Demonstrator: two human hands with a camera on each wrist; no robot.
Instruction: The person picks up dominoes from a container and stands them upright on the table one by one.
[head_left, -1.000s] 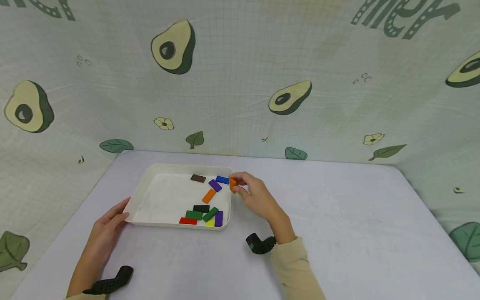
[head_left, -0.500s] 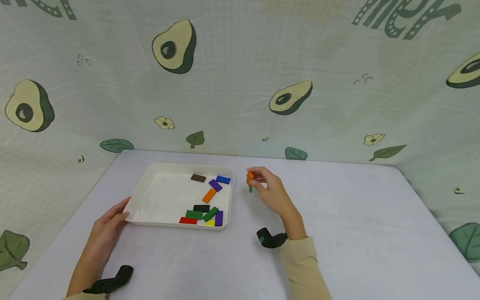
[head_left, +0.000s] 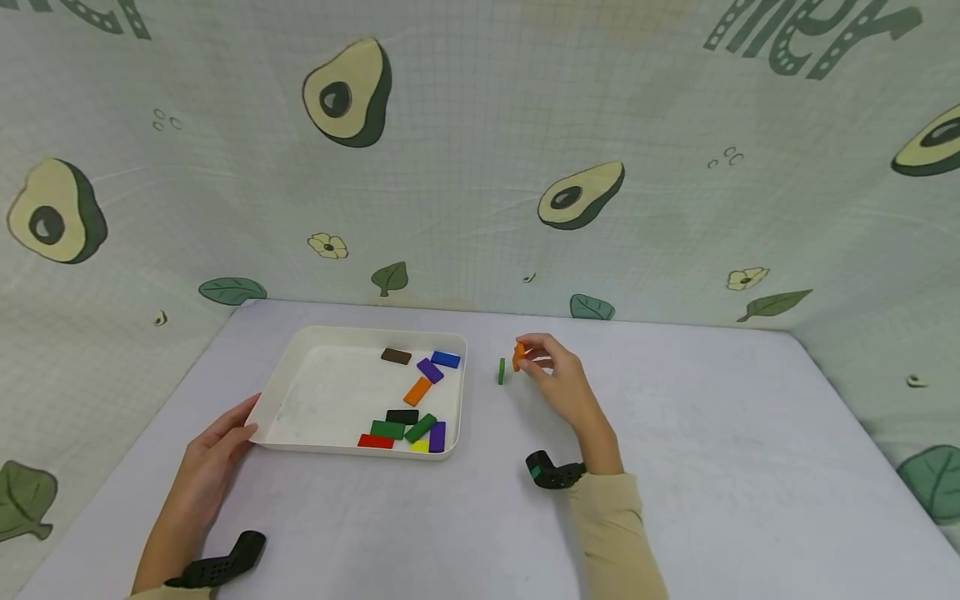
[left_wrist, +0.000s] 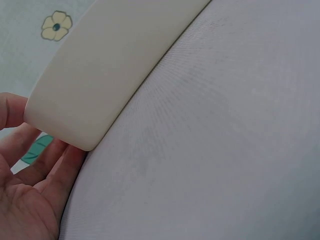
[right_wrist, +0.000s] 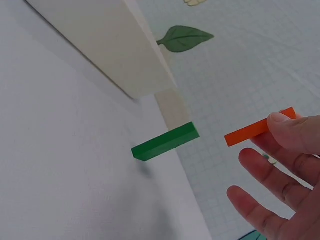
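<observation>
My right hand [head_left: 561, 382] pinches an orange block [right_wrist: 257, 127] between thumb and fingers, to the right of the tray. A thin green block [head_left: 501, 371] stands on end on the table, just left of the orange one; a gap separates the two in the right wrist view. Whether the orange block touches the table I cannot tell. At the tray's near left corner, my left hand [head_left: 213, 454] grips the white tray [head_left: 258, 425], thumb at the rim and fingers against the outside. Several coloured blocks lie in the tray, including a brown block [head_left: 396, 356] and a red block [head_left: 376, 442].
The blocks in the tray gather mostly in its right half, among them a blue block [head_left: 446, 359] and a black block [head_left: 402, 416]. A white cloth covers the table [head_left: 712, 450]. A printed curtain [head_left: 465, 150] hangs behind and at the sides.
My right hand has moved rightward from above the tray's right edge, carrying the orange block. The standing green block has come into view. My left hand and the tray have stayed put.
</observation>
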